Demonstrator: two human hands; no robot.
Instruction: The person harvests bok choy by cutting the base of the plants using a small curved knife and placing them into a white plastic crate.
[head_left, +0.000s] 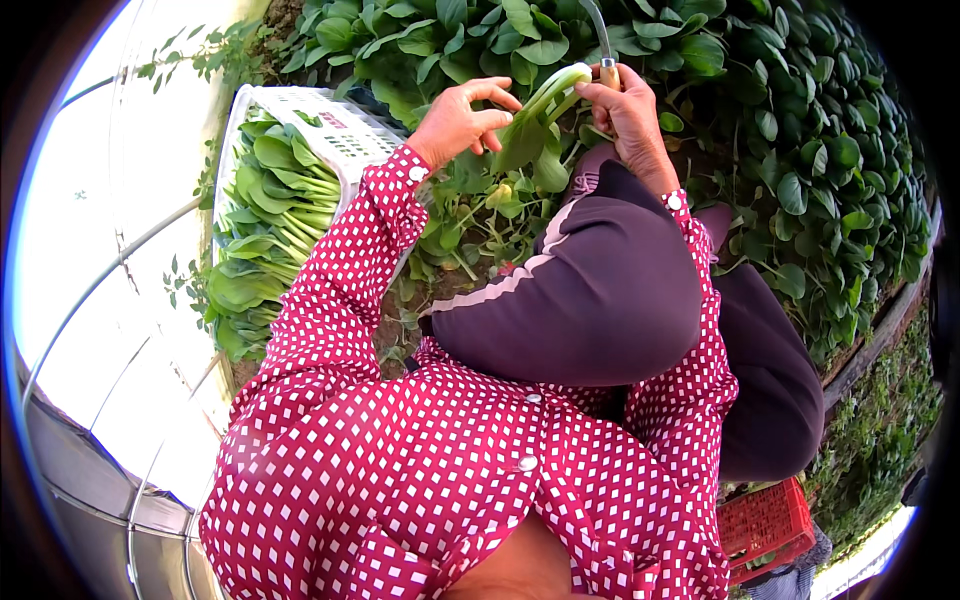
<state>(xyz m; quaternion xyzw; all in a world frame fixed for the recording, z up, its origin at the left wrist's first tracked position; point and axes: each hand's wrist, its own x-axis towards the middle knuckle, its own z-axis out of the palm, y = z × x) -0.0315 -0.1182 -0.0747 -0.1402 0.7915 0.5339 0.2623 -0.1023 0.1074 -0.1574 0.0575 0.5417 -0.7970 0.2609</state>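
Note:
My right hand (626, 112) grips the wooden handle of a sickle (604, 45), its curved blade pointing up and away. Between the thumb and fingers of that same hand is the pale base of a bok choy plant (551, 97), its leaves hanging down toward the left. Beside those leaves, my left hand (469, 116) has its fingers spread and holds nothing; whether a fingertip brushes a leaf I cannot tell. A white plastic crate (352, 142) lies to the left of my left forearm, packed with harvested bok choy (277, 202), stalks facing right.
Dense growing bok choy (810, 142) covers the bed ahead and to the right. Loose leaves (457, 232) litter the soil near my shoe (589, 172). Metal hoops (142, 247) and bright plastic sheeting stand left. A red crate (765, 529) sits behind at lower right.

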